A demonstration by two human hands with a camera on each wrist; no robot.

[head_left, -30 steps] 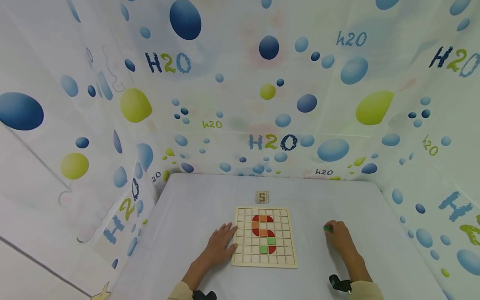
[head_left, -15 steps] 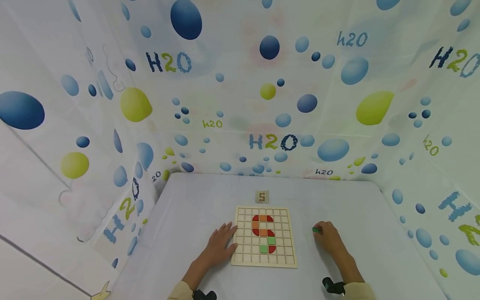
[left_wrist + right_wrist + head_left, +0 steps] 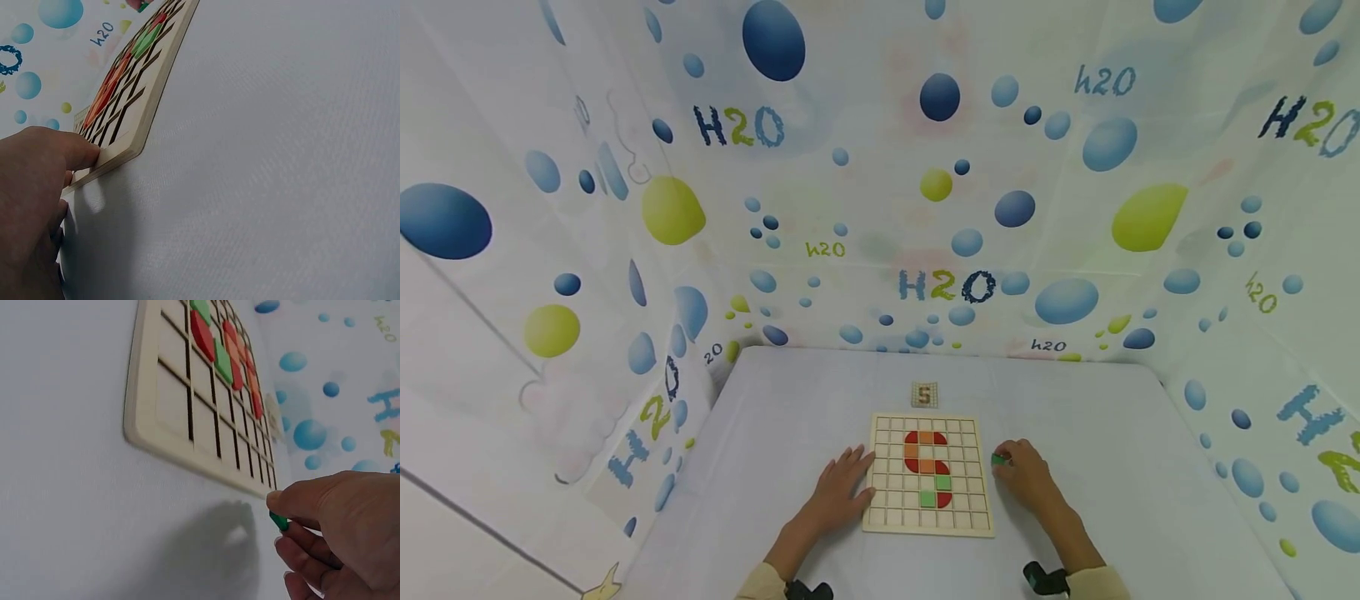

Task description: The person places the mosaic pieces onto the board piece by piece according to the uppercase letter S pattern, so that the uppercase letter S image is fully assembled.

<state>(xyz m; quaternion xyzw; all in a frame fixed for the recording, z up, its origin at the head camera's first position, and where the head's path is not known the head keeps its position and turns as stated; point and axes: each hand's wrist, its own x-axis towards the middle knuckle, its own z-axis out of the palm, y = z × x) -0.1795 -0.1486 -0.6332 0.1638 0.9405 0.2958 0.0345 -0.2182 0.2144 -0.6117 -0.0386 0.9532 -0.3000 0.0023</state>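
Note:
A wooden grid board (image 3: 887,521) lies on the white table, with red, orange and light green tiles set in some squares as a curved figure. My left hand (image 3: 837,492) rests at the board's left edge, fingers spread; in the left wrist view its thumb (image 3: 81,150) touches the rim. Just off the right edge, my right hand (image 3: 1024,477) pinches a small dark green tile (image 3: 279,520) between thumb and fingers. The tile's full shape is hidden by the fingers. In the right wrist view the hand's shadow falls on the table below the board.
A small card (image 3: 924,394) with an S pattern on a grid lies behind the board. Curtains (image 3: 865,167) printed with bubbles and H2O lettering stand behind and at both sides of the table (image 3: 790,392). A dark camera band (image 3: 1045,578) sits on the right wrist.
My right hand has moved left across the table towards the board, carrying the green tile. The left hand and the board have stayed where they were.

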